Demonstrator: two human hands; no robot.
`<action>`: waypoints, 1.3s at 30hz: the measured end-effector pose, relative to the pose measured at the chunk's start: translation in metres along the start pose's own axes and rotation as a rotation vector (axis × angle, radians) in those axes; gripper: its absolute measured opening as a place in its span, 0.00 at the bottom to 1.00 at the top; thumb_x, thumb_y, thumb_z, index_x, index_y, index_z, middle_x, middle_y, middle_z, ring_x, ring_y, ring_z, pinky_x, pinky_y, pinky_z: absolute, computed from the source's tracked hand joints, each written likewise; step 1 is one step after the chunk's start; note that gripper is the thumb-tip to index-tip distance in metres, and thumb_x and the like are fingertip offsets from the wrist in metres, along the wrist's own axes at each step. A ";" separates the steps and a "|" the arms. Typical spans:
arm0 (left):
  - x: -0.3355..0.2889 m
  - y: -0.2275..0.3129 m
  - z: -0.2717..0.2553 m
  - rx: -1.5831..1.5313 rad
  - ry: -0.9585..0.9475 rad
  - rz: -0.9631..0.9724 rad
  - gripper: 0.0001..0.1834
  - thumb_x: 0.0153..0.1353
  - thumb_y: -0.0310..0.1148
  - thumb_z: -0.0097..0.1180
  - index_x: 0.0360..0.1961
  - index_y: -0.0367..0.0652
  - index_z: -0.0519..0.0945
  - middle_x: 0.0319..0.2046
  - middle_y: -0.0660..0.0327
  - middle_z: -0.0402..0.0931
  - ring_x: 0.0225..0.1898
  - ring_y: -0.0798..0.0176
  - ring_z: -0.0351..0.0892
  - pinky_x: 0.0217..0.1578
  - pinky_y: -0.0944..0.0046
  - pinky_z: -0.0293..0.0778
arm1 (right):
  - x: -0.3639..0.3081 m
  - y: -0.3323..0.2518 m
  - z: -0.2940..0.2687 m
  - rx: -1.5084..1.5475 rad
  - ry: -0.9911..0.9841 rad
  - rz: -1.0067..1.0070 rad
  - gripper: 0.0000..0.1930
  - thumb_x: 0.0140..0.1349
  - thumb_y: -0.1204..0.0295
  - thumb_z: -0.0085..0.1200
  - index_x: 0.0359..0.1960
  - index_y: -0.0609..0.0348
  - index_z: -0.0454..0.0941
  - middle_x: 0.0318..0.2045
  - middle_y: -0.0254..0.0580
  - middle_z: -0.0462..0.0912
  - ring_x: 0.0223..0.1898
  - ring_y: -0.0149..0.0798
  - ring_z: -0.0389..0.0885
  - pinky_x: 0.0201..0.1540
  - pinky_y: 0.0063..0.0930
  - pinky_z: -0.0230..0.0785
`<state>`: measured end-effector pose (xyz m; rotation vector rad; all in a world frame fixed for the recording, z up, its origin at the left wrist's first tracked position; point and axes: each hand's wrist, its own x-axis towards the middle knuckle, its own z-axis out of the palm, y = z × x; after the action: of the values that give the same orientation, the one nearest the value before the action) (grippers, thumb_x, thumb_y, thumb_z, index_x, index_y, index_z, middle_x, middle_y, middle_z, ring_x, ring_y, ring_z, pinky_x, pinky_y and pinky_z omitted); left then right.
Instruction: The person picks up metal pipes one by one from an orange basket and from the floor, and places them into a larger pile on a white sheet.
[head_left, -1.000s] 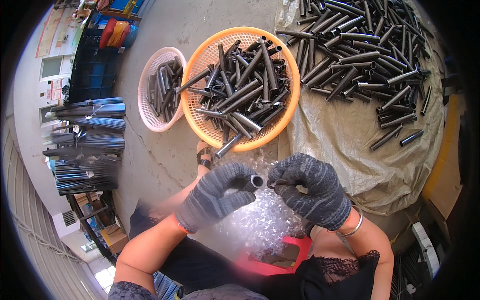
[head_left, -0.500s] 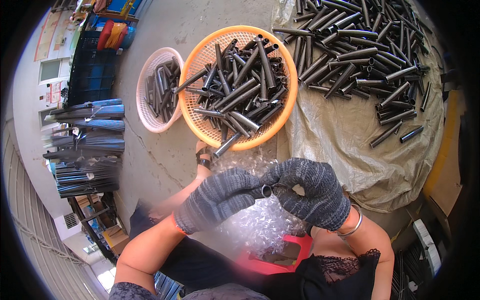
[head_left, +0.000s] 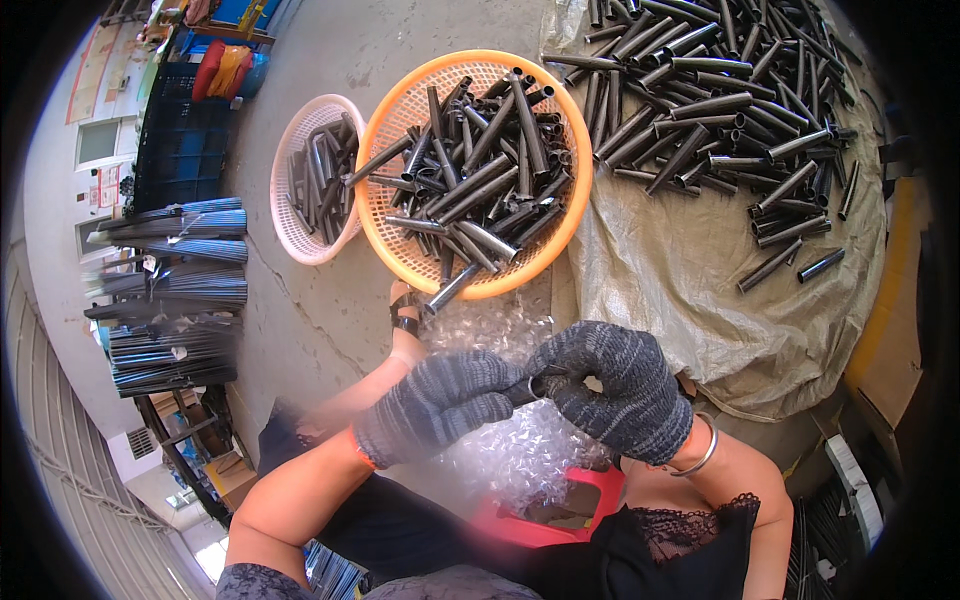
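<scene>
A short dark metal tube [head_left: 522,392] lies in my left hand [head_left: 440,405], its fingers closed around it in a dark grey knitted glove. The tube's end points toward my right hand [head_left: 618,392], gloved the same way. My right hand's thumb and forefinger are curled together at that end, with a small gap showing between them. Whatever else my right fingers hold is hidden by the glove. Under both hands lies a heap of clear, glossy plastic scraps [head_left: 510,455].
An orange basket [head_left: 385,255] full of dark tubes stands ahead, with a smaller pink basket [head_left: 283,225] of tubes at its left. More tubes [head_left: 720,110] are piled on a tan sheet [head_left: 650,290] at right. A red plastic stool [head_left: 600,490] sits below the scraps.
The tube has turned: its open mouth faced up toward me before, and now its side shows and its end meets my right fingers. Both hands have shifted slightly.
</scene>
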<state>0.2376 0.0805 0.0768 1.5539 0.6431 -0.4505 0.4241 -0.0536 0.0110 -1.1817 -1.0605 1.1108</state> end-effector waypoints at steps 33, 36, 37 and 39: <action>-0.006 0.000 -0.003 -0.210 0.120 -0.290 0.22 0.61 0.34 0.60 0.56 0.39 0.74 0.37 0.67 0.71 0.41 0.70 0.69 0.48 0.70 0.67 | -0.011 0.041 -0.051 0.337 0.189 0.334 0.05 0.57 0.84 0.56 0.34 0.61 0.75 0.36 0.39 0.81 0.39 0.29 0.78 0.45 0.26 0.72; -0.004 0.006 0.000 -0.277 0.149 -0.262 0.19 0.61 0.28 0.60 0.54 0.39 0.74 0.38 0.66 0.72 0.42 0.69 0.72 0.50 0.68 0.69 | -0.011 0.035 -0.033 0.236 -0.035 0.043 0.05 0.56 0.83 0.56 0.33 0.62 0.76 0.36 0.42 0.81 0.39 0.35 0.80 0.45 0.29 0.72; -0.004 0.006 0.001 -0.366 0.161 -0.237 0.19 0.60 0.27 0.60 0.53 0.39 0.75 0.38 0.66 0.73 0.44 0.69 0.73 0.51 0.67 0.69 | -0.004 0.028 -0.031 0.147 -0.065 0.001 0.05 0.54 0.82 0.57 0.31 0.62 0.75 0.37 0.46 0.81 0.39 0.40 0.81 0.44 0.30 0.73; -0.004 0.003 0.004 -0.544 0.184 -0.185 0.18 0.60 0.25 0.61 0.51 0.39 0.75 0.39 0.65 0.74 0.46 0.69 0.74 0.52 0.65 0.70 | -0.002 0.021 -0.023 0.189 -0.028 0.059 0.05 0.53 0.82 0.57 0.30 0.63 0.75 0.38 0.46 0.82 0.39 0.41 0.81 0.43 0.31 0.73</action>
<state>0.2369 0.0756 0.0816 1.0276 0.9675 -0.2400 0.4449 -0.0581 -0.0119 -1.0551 -0.9252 1.2479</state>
